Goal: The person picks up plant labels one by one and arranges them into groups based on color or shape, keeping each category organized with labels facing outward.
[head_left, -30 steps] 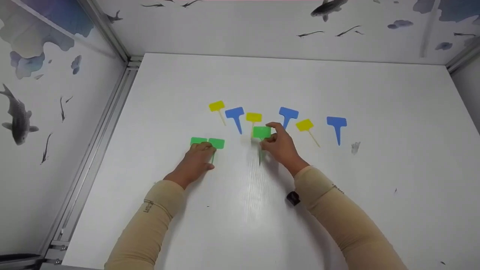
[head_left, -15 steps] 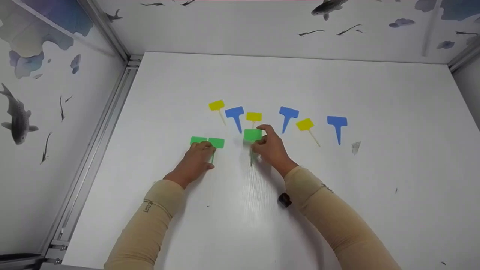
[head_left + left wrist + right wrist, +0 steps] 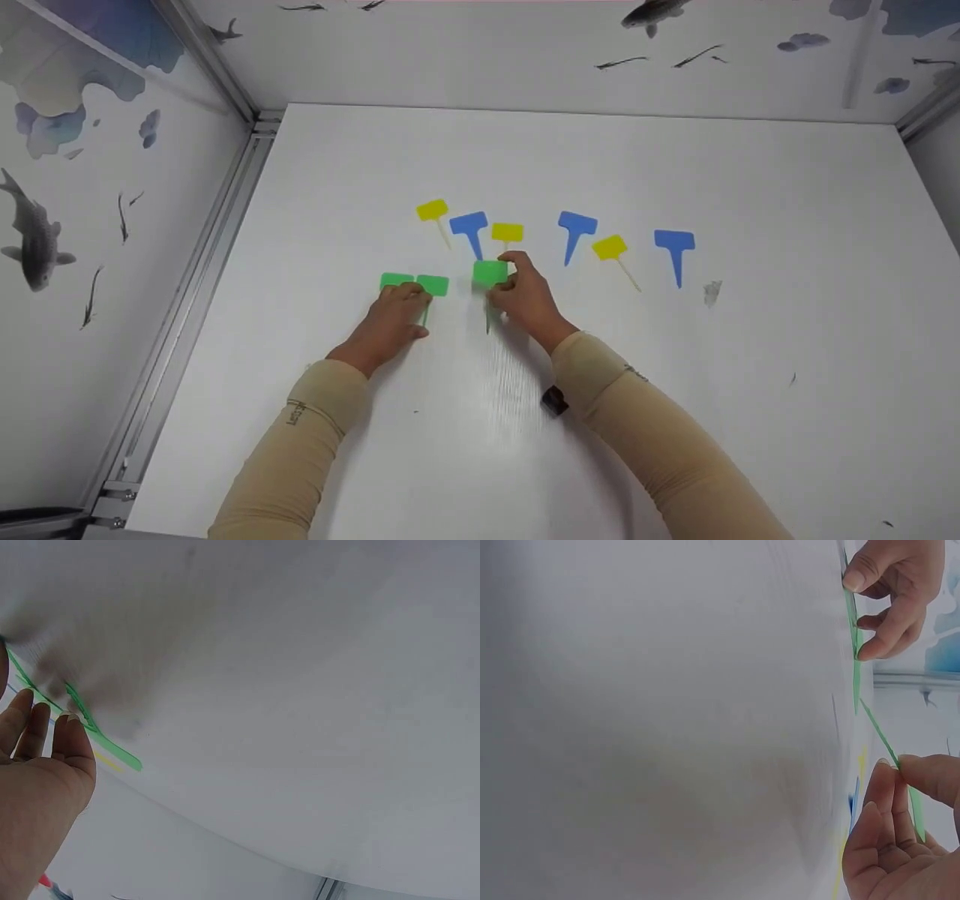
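Note:
My right hand (image 3: pixel 523 294) pinches the stem of a green T-shaped plant label (image 3: pixel 490 273), its head upward and its pointed end toward me. In the right wrist view, thumb and fingertips meet on the thin stem, and the label (image 3: pixel 917 814) tilts to the table. To the left, two green plant labels lie side by side, the left one (image 3: pixel 397 280) almost touching the right one (image 3: pixel 433 285). My left hand (image 3: pixel 390 319) rests over them with its fingertips on their heads, covering most of the left stem. In the left wrist view its fingers (image 3: pixel 71 736) are bent lightly.
Behind the hands lie yellow labels (image 3: pixel 433 210) (image 3: pixel 508 232) (image 3: pixel 610 247) and blue labels (image 3: pixel 469 223) (image 3: pixel 577 223) (image 3: pixel 675 241), spread in a loose row. The white table (image 3: pixel 787 262) meets a printed back wall (image 3: pixel 480 60) and a left wall with a metal rail (image 3: pixel 199 300).
My right hand has moved left with the green plant label, bringing it nearer to the two lying ones. My left hand has stayed in place.

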`<state>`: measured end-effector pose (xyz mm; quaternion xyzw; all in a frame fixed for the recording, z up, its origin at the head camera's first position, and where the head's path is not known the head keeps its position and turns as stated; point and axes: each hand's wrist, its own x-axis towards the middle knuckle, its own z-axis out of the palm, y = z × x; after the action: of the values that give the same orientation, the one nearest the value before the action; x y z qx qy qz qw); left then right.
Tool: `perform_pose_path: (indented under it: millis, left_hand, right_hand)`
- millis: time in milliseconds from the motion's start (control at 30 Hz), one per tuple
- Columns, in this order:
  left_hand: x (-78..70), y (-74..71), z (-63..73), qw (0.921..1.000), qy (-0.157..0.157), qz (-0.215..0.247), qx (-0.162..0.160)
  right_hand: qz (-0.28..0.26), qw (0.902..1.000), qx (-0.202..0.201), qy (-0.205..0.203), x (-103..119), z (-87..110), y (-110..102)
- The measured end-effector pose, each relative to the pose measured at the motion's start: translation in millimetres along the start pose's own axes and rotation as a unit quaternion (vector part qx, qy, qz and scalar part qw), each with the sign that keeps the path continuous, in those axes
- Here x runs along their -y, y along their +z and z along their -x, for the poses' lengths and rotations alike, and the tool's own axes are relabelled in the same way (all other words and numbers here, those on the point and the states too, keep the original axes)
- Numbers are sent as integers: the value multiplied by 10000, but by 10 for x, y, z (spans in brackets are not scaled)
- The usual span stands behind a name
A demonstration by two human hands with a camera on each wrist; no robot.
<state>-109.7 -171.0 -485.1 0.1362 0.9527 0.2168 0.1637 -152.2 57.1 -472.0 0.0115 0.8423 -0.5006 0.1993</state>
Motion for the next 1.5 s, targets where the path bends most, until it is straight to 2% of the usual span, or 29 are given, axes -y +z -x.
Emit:
perform_pose_path:
  millis: [100, 333, 567, 700, 1100, 1333, 1500]
  left_hand:
    - [0, -5, 8, 10000, -8, 31, -20]
    - [-6, -15, 17, 9997, 136, -56, -180]
    - [-1, -13, 11, 9998, 100, -24, -167]
    - [4, -8, 12, 9996, 159, -46, -235]
    - [-18, -14, 29, 9999, -71, 33, -132]
    - [-26, -2, 23, 9999, -103, 89, -70]
    - [-23, -4, 22, 9998, -204, 22, 8]
  right_hand:
    - [18, 10000, 4, 35, 16, -11, 33]
    - [128, 9997, 29, -188, 2, -22, 88]
    - [291, 9995, 96, -28, 44, -60, 121]
    - [303, 9995, 111, -76, 59, -63, 140]
    - [490, 9985, 211, -85, 68, -74, 219]
    - [920, 9952, 65, -341, 43, -78, 254]
    - [1032, 9942, 49, -302, 46, -81, 268]
